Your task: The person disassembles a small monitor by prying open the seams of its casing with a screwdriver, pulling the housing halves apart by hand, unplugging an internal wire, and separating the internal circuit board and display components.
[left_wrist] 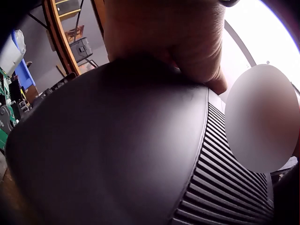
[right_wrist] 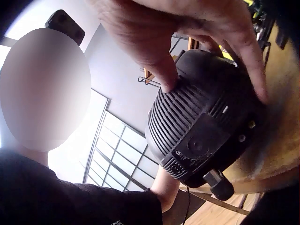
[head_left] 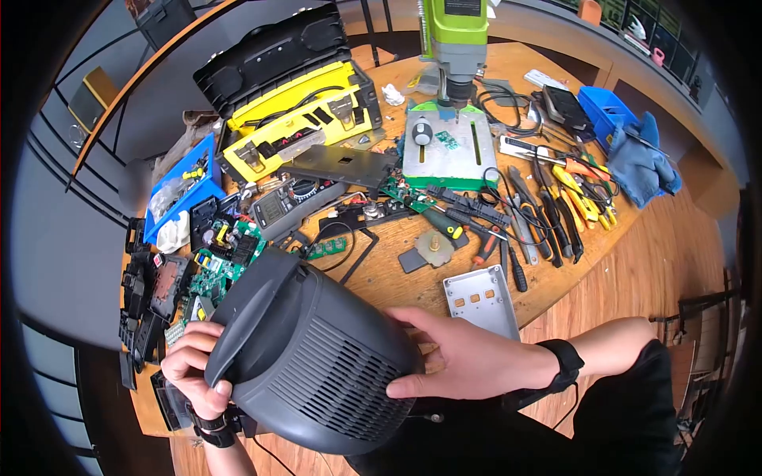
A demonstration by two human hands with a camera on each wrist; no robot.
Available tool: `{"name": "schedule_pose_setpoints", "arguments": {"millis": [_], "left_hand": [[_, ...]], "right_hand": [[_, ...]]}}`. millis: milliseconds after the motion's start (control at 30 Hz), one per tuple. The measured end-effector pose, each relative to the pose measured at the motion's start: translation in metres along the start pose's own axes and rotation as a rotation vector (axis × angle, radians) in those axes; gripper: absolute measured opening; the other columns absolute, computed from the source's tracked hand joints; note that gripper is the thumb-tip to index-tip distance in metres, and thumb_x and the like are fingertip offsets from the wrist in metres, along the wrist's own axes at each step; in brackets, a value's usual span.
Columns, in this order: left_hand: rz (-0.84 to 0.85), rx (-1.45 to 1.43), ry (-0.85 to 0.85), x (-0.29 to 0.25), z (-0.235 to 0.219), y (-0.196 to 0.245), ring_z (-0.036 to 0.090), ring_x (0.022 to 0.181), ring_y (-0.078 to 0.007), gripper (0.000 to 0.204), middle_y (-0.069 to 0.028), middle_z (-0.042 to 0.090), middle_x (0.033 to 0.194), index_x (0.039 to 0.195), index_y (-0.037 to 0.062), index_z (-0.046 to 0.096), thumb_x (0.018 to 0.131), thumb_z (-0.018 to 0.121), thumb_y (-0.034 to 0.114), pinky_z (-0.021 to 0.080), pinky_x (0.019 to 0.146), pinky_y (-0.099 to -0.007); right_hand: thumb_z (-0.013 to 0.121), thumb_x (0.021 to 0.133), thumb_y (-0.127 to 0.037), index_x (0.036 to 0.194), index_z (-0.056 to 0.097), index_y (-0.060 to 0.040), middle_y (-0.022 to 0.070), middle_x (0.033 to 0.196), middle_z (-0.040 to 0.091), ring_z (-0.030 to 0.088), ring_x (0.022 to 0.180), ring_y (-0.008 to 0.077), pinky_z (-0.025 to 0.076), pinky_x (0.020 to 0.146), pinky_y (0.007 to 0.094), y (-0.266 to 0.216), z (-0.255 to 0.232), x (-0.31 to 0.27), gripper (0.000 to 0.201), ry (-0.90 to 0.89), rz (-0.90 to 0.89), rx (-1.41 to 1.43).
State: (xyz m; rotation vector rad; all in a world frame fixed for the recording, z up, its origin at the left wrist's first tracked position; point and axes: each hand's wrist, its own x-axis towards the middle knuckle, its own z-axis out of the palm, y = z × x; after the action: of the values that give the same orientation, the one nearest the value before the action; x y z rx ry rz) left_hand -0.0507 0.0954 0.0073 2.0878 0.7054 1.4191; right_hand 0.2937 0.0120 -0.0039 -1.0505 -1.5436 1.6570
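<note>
A dark grey rounded appliance housing [head_left: 341, 357] with ribbed vent slots is held tilted above the lap, off the table's near edge. My left hand [head_left: 194, 369] grips its left end, thumb on the near side. Around the right end, my right hand [head_left: 468, 357] spreads thumb and fingers. In the left wrist view the smooth shell [left_wrist: 117, 150] fills the picture below the left hand [left_wrist: 164, 37]. The right wrist view shows the housing's end [right_wrist: 201, 136] with a knob [right_wrist: 219, 185], and the right hand [right_wrist: 187, 28] clasping it from above.
Circuit boards [head_left: 214, 262], a multimeter [head_left: 278, 210], a yellow and black toolbox [head_left: 302, 119], a green drill press [head_left: 456, 47], pliers [head_left: 548, 214], a grey metal tray [head_left: 480, 297] and blue bins [head_left: 603, 111] crowd the wooden table [head_left: 381, 278]. A cable hangs below the housing.
</note>
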Motion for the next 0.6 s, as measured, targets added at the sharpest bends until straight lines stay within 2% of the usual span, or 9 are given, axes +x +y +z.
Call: {"name": "schedule_pose_setpoints", "arguments": {"millis": [100,233,300,467,600], "left_hand": [[0.017,0.017,0.043,0.003,0.007,-0.008,0.063,0.082,-0.0287,0.046,-0.0086,0.062,0.073,0.063,0.0048,0.049,0.071,0.082,0.036,0.049,0.077,-0.0413],[0.023,0.032,0.043,-0.003,0.004,-0.015,0.062,0.084,-0.0297,0.045,-0.0085,0.061,0.074,0.064,0.0051,0.048,0.072,0.08,0.036,0.049,0.08,-0.0428],[0.06,0.117,0.08,-0.01,0.003,-0.018,0.061,0.087,-0.031,0.045,-0.009,0.061,0.075,0.064,0.005,0.048,0.072,0.079,0.036,0.049,0.08,-0.0437],[0.101,0.255,0.036,-0.029,0.005,-0.011,0.062,0.087,-0.0322,0.048,-0.0106,0.061,0.075,0.064,0.0059,0.046,0.072,0.081,0.038,0.051,0.082,-0.0468],[0.111,0.3,0.037,-0.038,0.011,-0.003,0.063,0.089,-0.0317,0.045,-0.0092,0.063,0.074,0.064,0.0072,0.046,0.071,0.08,0.037,0.05,0.083,-0.0449]], "right_hand": [[0.074,0.088,-0.029,0.142,0.035,0.0072,0.0232,0.13,0.056,0.056,0.122,0.0291,0.045,0.102,0.0352,0.0,-0.003,0.009,0.076,0.064,-0.046,0.029],[0.075,0.086,-0.026,0.143,0.036,0.006,0.0221,0.129,0.058,0.056,0.122,0.0293,0.044,0.103,0.0353,-0.001,-0.011,0.021,0.076,0.093,-0.084,-0.087],[0.078,0.086,-0.024,0.149,0.03,0.0007,0.0171,0.137,0.051,0.05,0.128,0.0246,0.044,0.104,0.0362,-0.001,-0.016,0.028,0.083,0.02,-0.074,-0.131],[0.076,0.087,-0.022,0.151,0.025,-0.0011,0.0178,0.142,0.046,0.047,0.131,0.025,0.041,0.108,0.0364,0.008,-0.02,0.036,0.084,0.002,-0.096,-0.159],[0.074,0.088,-0.022,0.152,0.022,-0.002,0.0188,0.145,0.042,0.044,0.134,0.0258,0.037,0.111,0.0374,0.008,-0.023,0.033,0.085,-0.034,-0.101,-0.237]]}}
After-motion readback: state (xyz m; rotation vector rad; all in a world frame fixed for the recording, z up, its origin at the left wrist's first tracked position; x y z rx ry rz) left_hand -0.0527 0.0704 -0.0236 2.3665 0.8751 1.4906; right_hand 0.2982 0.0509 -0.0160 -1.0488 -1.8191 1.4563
